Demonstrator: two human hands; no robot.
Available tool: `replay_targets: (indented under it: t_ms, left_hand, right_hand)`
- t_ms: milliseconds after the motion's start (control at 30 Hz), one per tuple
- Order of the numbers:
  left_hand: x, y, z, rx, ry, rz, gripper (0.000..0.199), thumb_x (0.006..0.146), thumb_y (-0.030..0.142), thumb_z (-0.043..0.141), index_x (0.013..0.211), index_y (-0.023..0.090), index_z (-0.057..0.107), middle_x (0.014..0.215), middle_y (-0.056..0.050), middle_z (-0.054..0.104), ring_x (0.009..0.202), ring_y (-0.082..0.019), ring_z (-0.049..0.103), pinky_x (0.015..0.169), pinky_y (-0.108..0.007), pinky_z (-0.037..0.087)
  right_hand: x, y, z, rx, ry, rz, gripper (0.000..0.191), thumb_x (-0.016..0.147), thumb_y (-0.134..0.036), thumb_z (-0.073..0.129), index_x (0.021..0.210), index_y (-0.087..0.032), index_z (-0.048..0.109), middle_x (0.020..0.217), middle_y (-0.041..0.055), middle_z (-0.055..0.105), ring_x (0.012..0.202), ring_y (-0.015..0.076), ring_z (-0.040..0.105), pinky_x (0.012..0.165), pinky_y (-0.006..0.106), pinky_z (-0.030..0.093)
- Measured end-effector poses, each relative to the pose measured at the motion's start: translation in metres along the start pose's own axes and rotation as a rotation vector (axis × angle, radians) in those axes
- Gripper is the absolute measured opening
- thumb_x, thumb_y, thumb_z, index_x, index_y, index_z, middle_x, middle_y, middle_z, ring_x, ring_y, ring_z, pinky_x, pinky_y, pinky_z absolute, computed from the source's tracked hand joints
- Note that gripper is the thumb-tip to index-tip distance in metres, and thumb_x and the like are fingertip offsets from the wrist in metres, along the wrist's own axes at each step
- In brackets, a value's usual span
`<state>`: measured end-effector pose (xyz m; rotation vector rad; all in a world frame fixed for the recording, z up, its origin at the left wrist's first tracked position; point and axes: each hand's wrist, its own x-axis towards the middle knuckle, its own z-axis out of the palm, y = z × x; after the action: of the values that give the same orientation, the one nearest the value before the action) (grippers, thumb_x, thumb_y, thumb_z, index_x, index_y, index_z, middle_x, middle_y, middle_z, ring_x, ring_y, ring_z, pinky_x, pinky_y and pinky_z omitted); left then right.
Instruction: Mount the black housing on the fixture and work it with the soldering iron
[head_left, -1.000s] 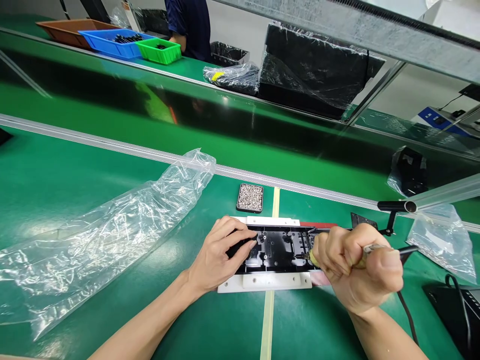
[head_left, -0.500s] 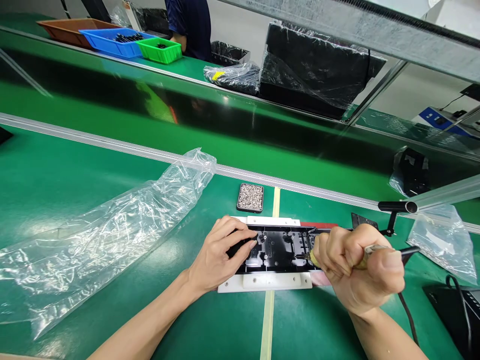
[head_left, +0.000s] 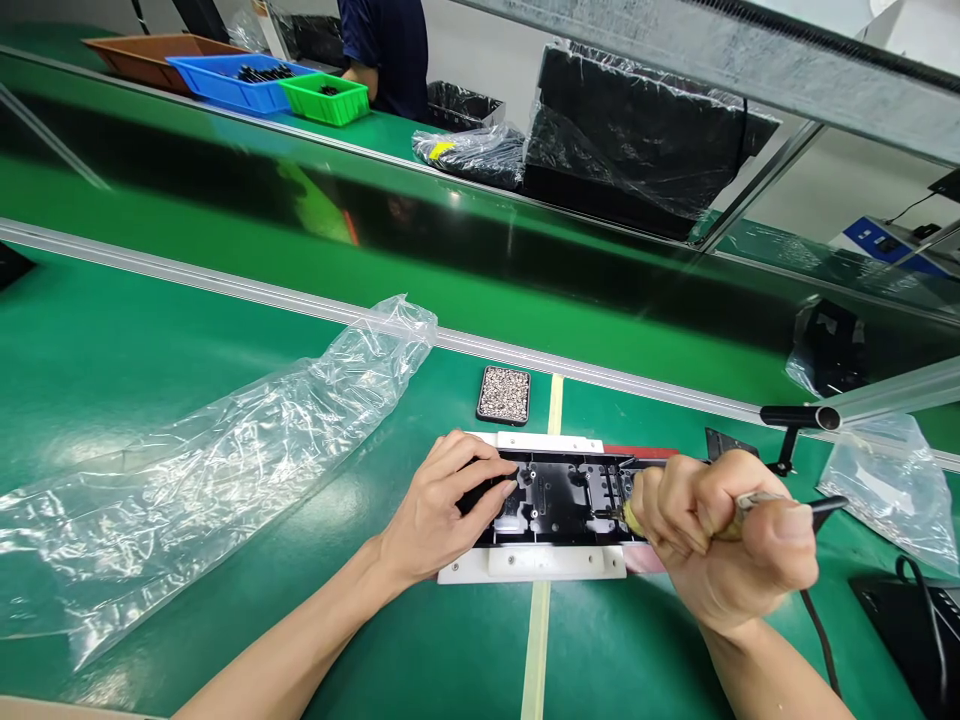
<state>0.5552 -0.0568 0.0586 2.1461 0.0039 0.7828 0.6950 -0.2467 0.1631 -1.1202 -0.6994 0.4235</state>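
Note:
A long black plastic housing (head_left: 559, 500) with ribs and small posts lies in a white fixture (head_left: 551, 563) on the green bench. My left hand (head_left: 450, 500) is curled over the housing's left end, thumb and fingers closed on it; whether a small part sits between the fingertips is hidden. In a closed fist, my right hand (head_left: 727, 535) grips a pen-shaped corded tool, which looks like a soldering iron (head_left: 759, 499). Its yellowish front end points down at the right half of the housing, and its black tail sticks out beyond my thumb.
A small black tray (head_left: 503, 394) of tiny metal pieces stands behind the fixture. Clear plastic film (head_left: 247, 470) lies at left, a clear bag (head_left: 892, 480) at right. A black tubular bracket (head_left: 799, 417) stands behind my right hand. Beyond the partition are bins (head_left: 325, 100) and a person (head_left: 386, 55).
The whole view has shifted slightly. Both hands keep the same grip and stay at the same places on the housing.

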Motion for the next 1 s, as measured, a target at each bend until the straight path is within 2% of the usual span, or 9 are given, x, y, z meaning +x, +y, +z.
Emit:
replay_targets:
  t_ms: [500, 1000]
  left_hand:
    - [-0.0002, 0.0001, -0.0003, -0.006, -0.002, 0.006, 0.020, 0.103, 0.013, 0.068, 0.120, 0.022, 0.073, 0.103, -0.005, 0.069, 0.098, -0.021, 0.063, 0.088, -0.041, 0.045]
    - [-0.0008, -0.0008, 0.0007, -0.003, 0.002, -0.001, 0.021, 0.103, 0.014, 0.068, 0.122, 0.022, 0.073, 0.104, -0.005, 0.068, 0.098, -0.021, 0.061, 0.087, -0.041, 0.045]
  right_hand:
    - [-0.0009, -0.0003, -0.0015, 0.011, -0.010, 0.010, 0.052, 0.098, -0.055, 0.064, 0.062, -0.021, 0.046, 0.048, -0.0059, 0.032, 0.041, 0.0097, 0.028, 0.040, 0.024, 0.032]
    - [-0.0001, -0.0002, 0.0000, -0.021, -0.002, 0.010, 0.057, 0.097, -0.059, 0.063, 0.062, -0.021, 0.041, 0.047, -0.0065, 0.029, 0.040, 0.0093, 0.027, 0.039, 0.023, 0.031]
